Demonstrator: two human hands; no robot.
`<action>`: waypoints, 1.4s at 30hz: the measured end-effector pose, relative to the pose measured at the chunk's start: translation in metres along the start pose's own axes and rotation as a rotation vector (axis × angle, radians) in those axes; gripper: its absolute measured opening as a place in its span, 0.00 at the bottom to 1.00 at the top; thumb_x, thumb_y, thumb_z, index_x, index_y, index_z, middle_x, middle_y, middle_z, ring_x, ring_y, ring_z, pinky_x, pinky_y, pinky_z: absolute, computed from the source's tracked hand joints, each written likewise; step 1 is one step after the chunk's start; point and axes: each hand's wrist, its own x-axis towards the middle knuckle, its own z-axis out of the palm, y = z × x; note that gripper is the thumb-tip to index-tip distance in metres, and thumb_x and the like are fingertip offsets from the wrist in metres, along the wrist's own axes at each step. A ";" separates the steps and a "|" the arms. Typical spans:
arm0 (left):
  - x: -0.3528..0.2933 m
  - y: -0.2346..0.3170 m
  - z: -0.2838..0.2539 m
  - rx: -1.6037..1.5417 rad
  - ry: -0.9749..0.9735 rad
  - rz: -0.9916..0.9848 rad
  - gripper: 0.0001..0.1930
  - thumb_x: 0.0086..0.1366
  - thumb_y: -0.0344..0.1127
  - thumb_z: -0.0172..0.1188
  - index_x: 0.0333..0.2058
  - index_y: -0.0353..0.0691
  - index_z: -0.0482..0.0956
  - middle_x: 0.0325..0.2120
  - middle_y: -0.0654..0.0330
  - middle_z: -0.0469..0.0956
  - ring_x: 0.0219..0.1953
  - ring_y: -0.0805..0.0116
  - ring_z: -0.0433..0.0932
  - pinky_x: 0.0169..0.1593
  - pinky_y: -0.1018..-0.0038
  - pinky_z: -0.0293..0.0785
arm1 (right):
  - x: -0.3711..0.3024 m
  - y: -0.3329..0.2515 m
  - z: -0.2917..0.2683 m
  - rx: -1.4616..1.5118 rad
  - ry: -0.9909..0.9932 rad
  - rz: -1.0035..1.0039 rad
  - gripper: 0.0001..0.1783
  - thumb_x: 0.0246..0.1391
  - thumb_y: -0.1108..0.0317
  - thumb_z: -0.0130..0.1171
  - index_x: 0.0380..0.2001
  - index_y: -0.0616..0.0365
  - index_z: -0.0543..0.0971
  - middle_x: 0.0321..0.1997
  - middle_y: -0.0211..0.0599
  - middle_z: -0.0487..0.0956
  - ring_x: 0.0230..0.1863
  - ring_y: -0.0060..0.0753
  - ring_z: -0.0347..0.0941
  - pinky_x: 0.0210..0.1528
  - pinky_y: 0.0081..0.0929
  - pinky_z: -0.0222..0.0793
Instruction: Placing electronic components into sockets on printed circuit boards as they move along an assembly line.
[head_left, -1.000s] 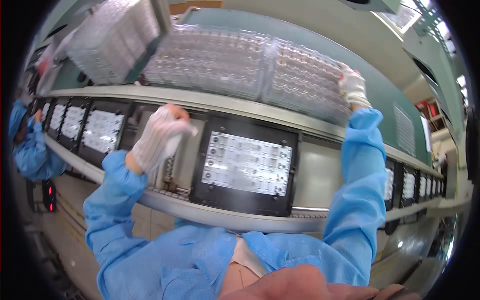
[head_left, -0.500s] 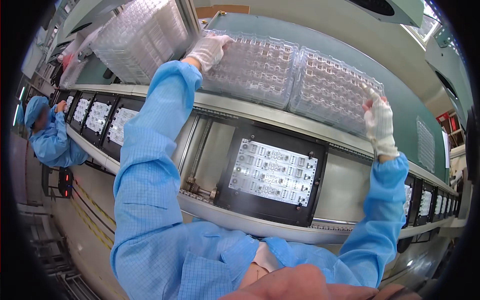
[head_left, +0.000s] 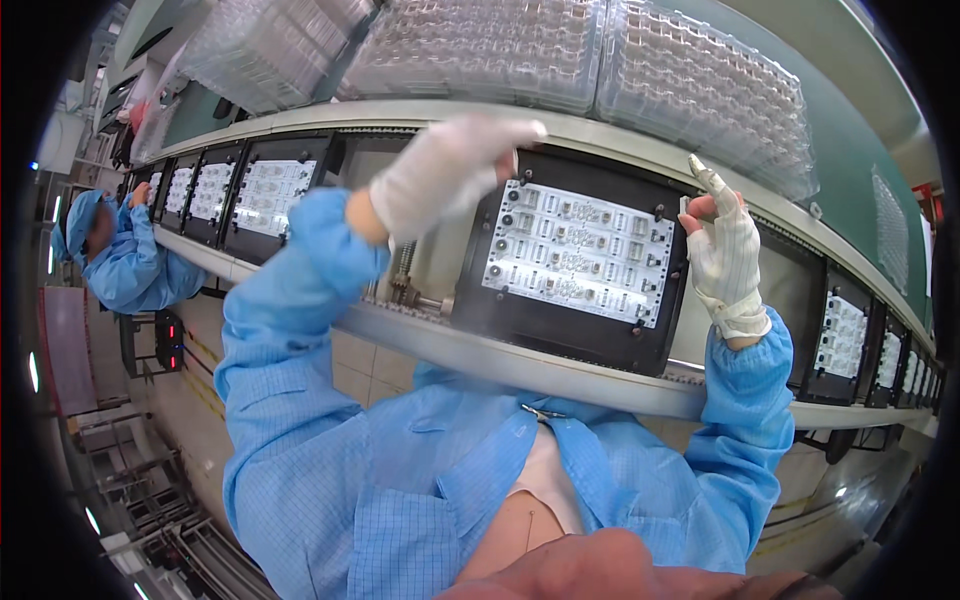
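Observation:
A white circuit board panel with rows of small parts lies on a black carrier plate on the conveyor in front of me. My left hand, in a whitish glove, hovers over the plate's upper left corner. Motion smears its fingers, so its grip is unclear. My right hand, gloved with bare fingertips, is raised beside the board's right edge. Its index finger points up, while thumb and other fingers close around a small pale piece too tiny to name. Beyond the conveyor rail sit two clear plastic compartment trays.
A tall stack of clear trays stands at the far left. Along the conveyor rail, more boards sit left and right. A co-worker in blue is at the line's left. Another clear sheet lies on the green bench.
Both hands have come back from the clear trays toward me, over the conveyor. The left has moved to the board's upper left corner, the right to its right edge. The view has shifted.

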 end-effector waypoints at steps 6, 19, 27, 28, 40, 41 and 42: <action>-0.046 0.034 0.029 0.215 -0.059 0.098 0.20 0.60 0.28 0.63 0.52 0.43 0.77 0.29 0.57 0.79 0.36 0.58 0.80 0.45 0.64 0.76 | 0.002 -0.002 0.016 0.115 0.019 0.059 0.35 0.48 0.81 0.58 0.62 0.50 0.75 0.29 0.36 0.78 0.31 0.34 0.76 0.39 0.32 0.74; -0.055 0.028 0.049 0.397 -0.276 0.172 0.21 0.57 0.25 0.64 0.51 0.41 0.78 0.28 0.60 0.78 0.34 0.58 0.76 0.46 0.65 0.73 | -0.012 0.014 0.038 0.004 0.072 -0.033 0.31 0.52 0.76 0.65 0.61 0.51 0.75 0.30 0.35 0.79 0.30 0.35 0.76 0.36 0.33 0.73; -0.051 0.025 0.045 0.248 -0.255 0.095 0.23 0.55 0.24 0.64 0.52 0.42 0.78 0.28 0.60 0.77 0.34 0.58 0.76 0.42 0.65 0.73 | -0.011 0.004 0.036 0.023 0.034 -0.001 0.29 0.52 0.76 0.65 0.59 0.51 0.76 0.30 0.34 0.79 0.32 0.38 0.77 0.39 0.35 0.72; -0.053 0.021 0.047 0.205 -0.220 0.111 0.23 0.55 0.24 0.64 0.51 0.42 0.79 0.28 0.60 0.76 0.34 0.58 0.76 0.42 0.65 0.73 | -0.011 0.001 0.036 0.032 0.035 0.007 0.29 0.52 0.77 0.65 0.59 0.51 0.76 0.30 0.35 0.79 0.32 0.38 0.77 0.41 0.35 0.72; -0.058 0.014 0.054 0.235 -0.166 0.195 0.19 0.54 0.28 0.66 0.47 0.43 0.79 0.29 0.58 0.79 0.35 0.57 0.79 0.44 0.65 0.75 | -0.030 -0.028 0.035 0.112 -0.102 0.094 0.36 0.45 0.85 0.58 0.60 0.51 0.77 0.30 0.35 0.81 0.33 0.32 0.78 0.42 0.29 0.73; -0.058 0.013 0.052 0.161 -0.178 0.187 0.20 0.53 0.28 0.67 0.48 0.42 0.80 0.30 0.57 0.80 0.35 0.55 0.78 0.42 0.64 0.75 | -0.036 -0.035 0.032 0.084 -0.167 0.177 0.36 0.45 0.86 0.56 0.60 0.52 0.77 0.30 0.36 0.81 0.32 0.32 0.77 0.41 0.28 0.74; -0.057 0.015 0.045 0.081 -0.175 0.139 0.21 0.52 0.28 0.69 0.48 0.42 0.80 0.33 0.56 0.81 0.37 0.55 0.79 0.43 0.63 0.75 | -0.044 -0.036 0.033 0.107 -0.169 0.180 0.36 0.44 0.86 0.55 0.60 0.52 0.77 0.30 0.36 0.81 0.32 0.33 0.77 0.40 0.28 0.74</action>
